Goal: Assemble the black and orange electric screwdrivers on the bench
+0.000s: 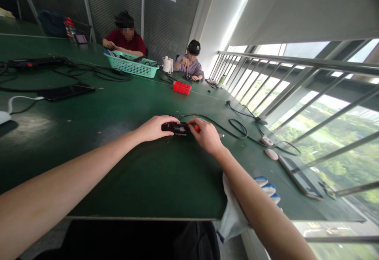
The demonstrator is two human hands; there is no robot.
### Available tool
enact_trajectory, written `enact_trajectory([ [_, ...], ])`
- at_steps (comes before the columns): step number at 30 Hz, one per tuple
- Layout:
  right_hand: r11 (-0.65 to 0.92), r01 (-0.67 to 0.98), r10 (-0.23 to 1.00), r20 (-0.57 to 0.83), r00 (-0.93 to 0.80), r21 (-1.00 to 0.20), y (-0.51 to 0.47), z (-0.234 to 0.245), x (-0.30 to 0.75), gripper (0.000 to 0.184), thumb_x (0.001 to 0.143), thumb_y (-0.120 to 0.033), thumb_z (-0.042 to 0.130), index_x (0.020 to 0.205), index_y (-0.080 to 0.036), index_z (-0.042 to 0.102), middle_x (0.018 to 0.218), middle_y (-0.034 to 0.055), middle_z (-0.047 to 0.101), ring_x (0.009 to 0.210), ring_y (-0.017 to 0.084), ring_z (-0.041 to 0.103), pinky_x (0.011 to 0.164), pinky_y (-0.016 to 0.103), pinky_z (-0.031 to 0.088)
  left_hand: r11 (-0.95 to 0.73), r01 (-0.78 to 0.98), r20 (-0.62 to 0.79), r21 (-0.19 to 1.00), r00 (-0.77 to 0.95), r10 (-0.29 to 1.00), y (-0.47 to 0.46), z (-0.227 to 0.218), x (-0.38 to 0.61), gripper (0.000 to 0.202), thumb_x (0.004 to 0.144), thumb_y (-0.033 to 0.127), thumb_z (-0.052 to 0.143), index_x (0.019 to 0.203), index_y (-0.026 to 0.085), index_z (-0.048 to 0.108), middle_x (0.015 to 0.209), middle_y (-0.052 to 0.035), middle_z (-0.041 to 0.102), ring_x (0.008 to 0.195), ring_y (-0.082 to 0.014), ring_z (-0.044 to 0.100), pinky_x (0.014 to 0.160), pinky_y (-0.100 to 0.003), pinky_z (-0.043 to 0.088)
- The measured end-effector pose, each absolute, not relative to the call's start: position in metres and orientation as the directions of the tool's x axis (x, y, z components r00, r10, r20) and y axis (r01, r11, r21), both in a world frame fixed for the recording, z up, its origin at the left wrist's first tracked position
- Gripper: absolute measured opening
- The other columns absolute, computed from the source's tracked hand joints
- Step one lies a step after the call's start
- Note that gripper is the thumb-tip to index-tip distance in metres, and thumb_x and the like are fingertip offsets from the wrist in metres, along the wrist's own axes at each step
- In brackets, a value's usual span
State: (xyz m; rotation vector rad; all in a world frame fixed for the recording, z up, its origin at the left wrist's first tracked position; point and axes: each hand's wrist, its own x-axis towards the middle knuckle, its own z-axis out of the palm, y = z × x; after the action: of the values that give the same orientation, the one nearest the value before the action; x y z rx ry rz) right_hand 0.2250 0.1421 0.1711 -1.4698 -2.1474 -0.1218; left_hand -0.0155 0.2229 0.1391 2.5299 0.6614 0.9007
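Observation:
My left hand (154,128) is closed around the left end of a long black corded device (180,129), holding it down on the green table (166,181). Its upper side shows a ridged or coiled part; the exact kind is unclear. At the device's right end, the thumb and fingers of my right hand (205,133) are pinched together. A small orange part (197,127) shows between those fingers. Just past this hand a small metallic tip (221,134) pokes out, the rest of it hidden. One tiny dark piece (167,142) lies in front of the device.
A black cable (238,127) loops off to the right. White-blue gloves (233,208) hang over the front edge under my right forearm. A tablet (300,177) lies by the railing. Farther back are a red bin (182,87), a green basket (133,67) and two seated people.

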Motion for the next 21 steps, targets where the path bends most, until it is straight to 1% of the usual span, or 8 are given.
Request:
enact_trajectory([
  [3, 0.432, 0.863, 0.815, 0.524, -0.249, -0.262, 0.145, 0.169, 0.226, 0.013, 0.098, -0.027, 0.052, 0.103, -0.024, 0.064, 0.105, 0.0034, 0.070, 0.094, 0.019, 0.067, 0.086, 0.028, 0.048, -0.825, 0.300, 0.491, 0.479, 0.687, 0.535, 0.219, 0.141, -0.014, 0.046, 0.084, 0.034, 0.072, 0.129, 0.026, 0.063, 0.129, -0.0035, 0.068, 0.121, -0.0253, 0.062, 0.107, -0.036, 0.044],
  [7, 0.422, 0.856, 0.820, 0.529, -0.220, -0.299, 0.147, 0.165, 0.222, 0.013, 0.094, -0.025, 0.058, 0.106, -0.023, 0.063, 0.098, 0.0025, 0.070, 0.089, 0.019, 0.066, 0.084, 0.030, 0.050, -0.829, 0.295, 0.490, 0.476, 0.693, 0.528, 0.217, 0.141, -0.011, 0.047, 0.085, 0.033, 0.072, 0.130, 0.026, 0.063, 0.128, -0.0034, 0.068, 0.119, -0.0246, 0.063, 0.105, -0.034, 0.045],
  [9, 0.427, 0.861, 0.815, 0.529, -0.235, -0.276, 0.148, 0.164, 0.220, 0.012, 0.094, -0.025, 0.058, 0.104, -0.023, 0.066, 0.096, 0.0025, 0.069, 0.088, 0.019, 0.066, 0.084, 0.030, 0.051, -0.829, 0.295, 0.490, 0.476, 0.693, 0.528, 0.217, 0.141, -0.011, 0.047, 0.085, 0.034, 0.071, 0.131, 0.026, 0.063, 0.128, -0.0036, 0.068, 0.118, -0.0244, 0.063, 0.105, -0.034, 0.045],
  [11, 0.449, 0.860, 0.807, 0.523, -0.274, -0.243, 0.148, 0.164, 0.221, 0.014, 0.096, -0.026, 0.057, 0.102, -0.024, 0.069, 0.100, 0.0038, 0.068, 0.091, 0.018, 0.066, 0.085, 0.030, 0.051, -0.826, 0.300, 0.486, 0.478, 0.692, 0.533, 0.217, 0.140, -0.011, 0.048, 0.085, 0.035, 0.071, 0.132, 0.026, 0.063, 0.129, -0.0037, 0.068, 0.119, -0.0244, 0.063, 0.106, -0.034, 0.044],
  [13, 0.462, 0.862, 0.804, 0.509, -0.307, -0.209, 0.146, 0.165, 0.222, 0.019, 0.097, -0.029, 0.056, 0.104, -0.025, 0.072, 0.107, 0.0056, 0.067, 0.094, 0.018, 0.066, 0.086, 0.030, 0.052, -0.810, 0.316, 0.467, 0.494, 0.689, 0.553, 0.218, 0.139, -0.011, 0.049, 0.085, 0.037, 0.071, 0.132, 0.026, 0.063, 0.128, -0.0036, 0.069, 0.117, -0.0244, 0.064, 0.104, -0.033, 0.046],
  [15, 0.465, 0.871, 0.803, 0.490, -0.339, -0.160, 0.143, 0.167, 0.221, 0.023, 0.098, -0.032, 0.055, 0.112, -0.025, 0.073, 0.114, 0.0068, 0.065, 0.092, 0.018, 0.066, 0.084, 0.030, 0.053, -0.780, 0.346, 0.435, 0.521, 0.679, 0.591, 0.220, 0.138, -0.011, 0.049, 0.084, 0.040, 0.071, 0.130, 0.026, 0.063, 0.122, -0.0034, 0.071, 0.109, -0.0241, 0.067, 0.097, -0.032, 0.049],
  [18, 0.554, 0.826, 0.772, 0.433, -0.465, -0.100, 0.135, 0.168, 0.213, 0.029, 0.098, -0.032, 0.056, 0.124, -0.028, 0.067, 0.120, 0.0062, 0.063, 0.091, 0.018, 0.066, 0.080, 0.030, 0.053, -0.740, 0.368, 0.389, 0.563, 0.673, 0.630, 0.223, 0.136, -0.011, 0.050, 0.084, 0.044, 0.071, 0.130, 0.027, 0.063, 0.115, -0.0028, 0.074, 0.103, -0.0236, 0.069, 0.090, -0.031, 0.052],
  [21, 0.695, 0.716, 0.692, 0.330, -0.642, -0.062, 0.129, 0.168, 0.198, 0.026, 0.100, -0.031, 0.055, 0.123, -0.029, 0.066, 0.120, 0.0051, 0.063, 0.099, 0.018, 0.065, 0.082, 0.028, 0.052, -0.730, 0.372, 0.363, 0.573, 0.683, 0.633, 0.227, 0.136, -0.013, 0.050, 0.083, 0.044, 0.072, 0.130, 0.026, 0.063, 0.116, -0.0031, 0.073, 0.105, -0.0239, 0.069, 0.091, -0.031, 0.051],
])
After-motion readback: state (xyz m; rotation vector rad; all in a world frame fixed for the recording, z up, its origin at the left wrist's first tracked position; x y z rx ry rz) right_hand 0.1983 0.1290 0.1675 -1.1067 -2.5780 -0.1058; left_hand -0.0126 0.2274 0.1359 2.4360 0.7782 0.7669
